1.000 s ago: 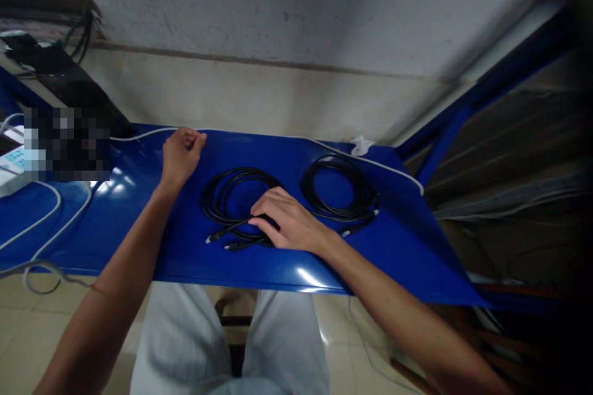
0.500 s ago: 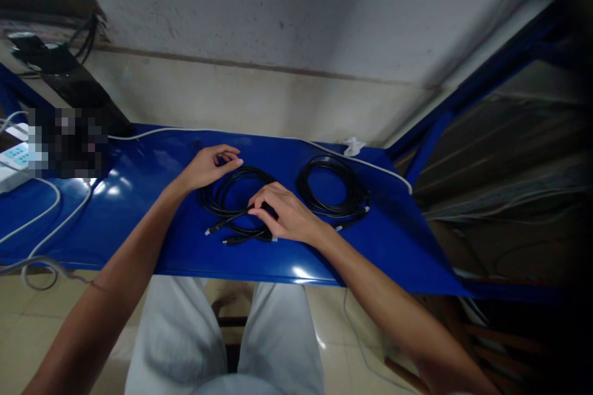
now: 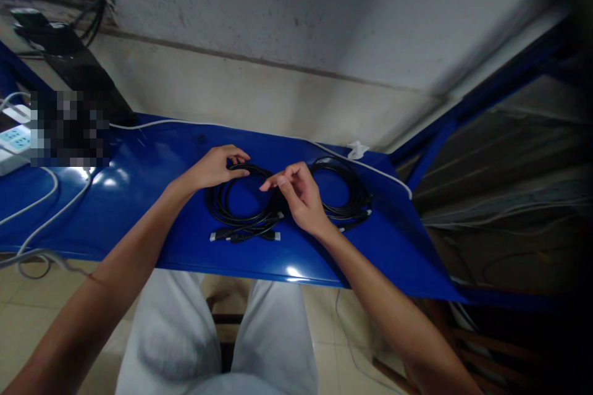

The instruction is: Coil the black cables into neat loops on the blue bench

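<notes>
A coiled black cable (image 3: 223, 217) lies on the blue table, its plug ends crossing at the near side. My left hand (image 3: 217, 166) is at the coil's far left, fingers and thumb closed around its strands. Over the coil's right side is my right hand (image 3: 301, 197), open and holding nothing, its index finger stretched left and the others partly curled. It hides part of the coil's right edge. Just beyond that hand, to the right, a second coil of black cable (image 3: 354, 191) rests flat.
The blue table (image 3: 393, 253) meets a wall at the back. A white cord (image 3: 167, 122) runs along its rear edge near a crumpled white scrap (image 3: 356, 149). At left are a power strip (image 3: 13, 144), loose cords and a blurred-out patch. A blue metal frame (image 3: 430, 148) rises at right.
My right hand has let go of the cable ends and lifted up and right. The left hand has come down onto the coil and closed on it. Loose plug ends have shifted.
</notes>
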`<state>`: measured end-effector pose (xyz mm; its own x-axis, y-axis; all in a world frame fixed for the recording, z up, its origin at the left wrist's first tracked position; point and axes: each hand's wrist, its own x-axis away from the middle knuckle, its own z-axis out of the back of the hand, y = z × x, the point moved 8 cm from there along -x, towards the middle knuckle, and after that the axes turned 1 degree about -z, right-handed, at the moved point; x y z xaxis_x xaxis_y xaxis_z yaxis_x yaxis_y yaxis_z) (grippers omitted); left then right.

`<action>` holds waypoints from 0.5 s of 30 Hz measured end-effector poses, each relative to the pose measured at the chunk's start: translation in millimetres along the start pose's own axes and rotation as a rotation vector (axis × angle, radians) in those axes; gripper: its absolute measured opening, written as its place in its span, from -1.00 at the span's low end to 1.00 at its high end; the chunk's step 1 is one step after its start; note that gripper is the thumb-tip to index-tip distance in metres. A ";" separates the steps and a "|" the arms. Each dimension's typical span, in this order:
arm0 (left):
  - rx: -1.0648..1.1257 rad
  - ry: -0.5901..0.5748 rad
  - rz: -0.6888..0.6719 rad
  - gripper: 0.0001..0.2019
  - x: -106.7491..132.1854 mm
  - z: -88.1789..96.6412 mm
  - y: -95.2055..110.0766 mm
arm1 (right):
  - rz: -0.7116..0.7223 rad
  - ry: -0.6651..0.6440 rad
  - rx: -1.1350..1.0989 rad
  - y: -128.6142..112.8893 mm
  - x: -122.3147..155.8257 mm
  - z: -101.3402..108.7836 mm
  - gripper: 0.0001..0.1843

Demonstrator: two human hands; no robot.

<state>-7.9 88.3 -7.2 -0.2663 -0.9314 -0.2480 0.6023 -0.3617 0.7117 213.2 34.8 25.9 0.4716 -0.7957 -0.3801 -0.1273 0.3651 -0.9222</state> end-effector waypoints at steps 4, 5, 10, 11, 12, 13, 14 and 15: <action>-0.040 -0.014 0.019 -0.67 1.8 2.7 -4.2 | -0.073 0.143 -0.136 12.9 -8.6 14.8 -0.58; -0.030 -0.015 0.019 -0.68 2.1 2.6 -3.4 | -0.110 0.156 -0.163 18.3 -10.2 17.1 -0.54; 0.172 0.074 0.032 -0.58 2.9 2.1 11.2 | -0.269 0.226 -0.247 39.6 -12.4 27.1 -0.45; 0.239 0.099 0.043 -0.55 3.1 2.1 14.0 | -0.287 0.238 -0.251 41.9 -12.4 28.8 -0.45; 0.304 0.116 0.061 -0.53 3.3 1.8 16.0 | -0.300 0.245 -0.252 43.7 -12.5 30.4 -0.46; 0.363 0.128 0.085 -0.51 3.5 1.4 16.9 | -0.310 0.250 -0.249 45.3 -12.8 32.1 -0.46; 0.413 0.133 0.111 -0.49 3.8 0.8 17.2 | -0.314 0.256 -0.239 46.8 -13.3 34.3 -0.47; 0.457 0.137 0.139 -0.48 4.1 0.4 16.5 | -0.311 0.267 -0.216 47.8 -13.8 37.2 -0.48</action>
<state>0.6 78.5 3.8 -0.0866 -0.9775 -0.1924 0.2258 -0.2073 0.9519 233.1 81.3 -10.3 0.2783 -0.9585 -0.0617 -0.2076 0.0027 -0.9782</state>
